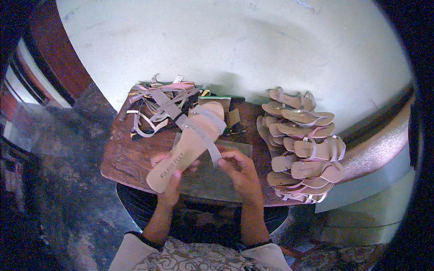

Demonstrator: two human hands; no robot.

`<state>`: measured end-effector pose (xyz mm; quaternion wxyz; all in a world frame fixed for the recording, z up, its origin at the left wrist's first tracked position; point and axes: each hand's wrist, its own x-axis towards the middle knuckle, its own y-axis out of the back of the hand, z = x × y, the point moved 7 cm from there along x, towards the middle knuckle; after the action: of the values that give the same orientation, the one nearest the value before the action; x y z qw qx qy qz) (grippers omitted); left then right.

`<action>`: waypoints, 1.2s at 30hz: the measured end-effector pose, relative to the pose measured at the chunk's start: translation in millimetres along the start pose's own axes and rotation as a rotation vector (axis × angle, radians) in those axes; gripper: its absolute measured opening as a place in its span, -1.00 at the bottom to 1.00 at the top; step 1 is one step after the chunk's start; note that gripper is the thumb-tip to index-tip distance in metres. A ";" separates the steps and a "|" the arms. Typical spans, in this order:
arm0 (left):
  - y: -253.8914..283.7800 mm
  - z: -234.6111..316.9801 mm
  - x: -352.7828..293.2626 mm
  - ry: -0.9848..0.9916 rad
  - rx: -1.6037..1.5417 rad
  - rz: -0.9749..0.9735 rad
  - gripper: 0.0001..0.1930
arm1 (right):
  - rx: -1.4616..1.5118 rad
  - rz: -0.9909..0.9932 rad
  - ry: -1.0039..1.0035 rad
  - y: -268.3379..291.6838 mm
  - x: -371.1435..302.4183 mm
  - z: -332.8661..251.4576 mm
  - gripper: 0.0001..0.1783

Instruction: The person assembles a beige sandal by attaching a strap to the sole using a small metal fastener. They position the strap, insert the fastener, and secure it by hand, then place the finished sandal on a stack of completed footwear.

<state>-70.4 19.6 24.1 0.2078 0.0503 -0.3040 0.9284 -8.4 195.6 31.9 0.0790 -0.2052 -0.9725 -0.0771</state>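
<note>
A tan sandal sole (189, 143) is held up over the table, tilted with its heel toward me and its toe end pointing away to the right. My left hand (170, 177) grips it near the heel, thumb on top and fingers beneath. A short grey strap (207, 116) crosses the toe end. Another long grey strap (199, 128) lies across the sole, one end sticking out to the upper left. Its lower right end is pinched between the thumb and fingers of my right hand (238, 169).
A tangled heap of loose straps (167, 101) covers the table's (129, 156) far left. Behind the sole is a small open box (233, 101). Several sandals (307, 149) are stacked in a tall pile on the right. A pale wall (226, 45) rises behind the table.
</note>
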 end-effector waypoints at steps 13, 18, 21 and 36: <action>8.9 -45.3 -17.0 0.498 -0.173 -0.176 -0.39 | 0.008 -0.176 -0.016 -1.6 -2.4 -24.8 -0.89; 11.6 -41.4 -7.6 0.379 0.046 -0.013 -0.74 | -0.430 -0.105 0.262 -1.3 -5.6 -46.4 -0.84; 24.0 -43.1 -10.0 0.356 0.149 0.020 -0.73 | -0.326 -0.069 0.032 2.0 -8.0 -39.1 -0.76; 2.9 -11.3 -17.2 0.256 0.626 0.080 -0.76 | -0.630 0.210 0.168 -7.5 -18.1 -51.0 -0.56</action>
<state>-55.6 18.1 9.6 0.1822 -0.0175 0.0226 0.9828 11.1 172.5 77.3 0.0992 -0.3113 -0.8646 -0.3818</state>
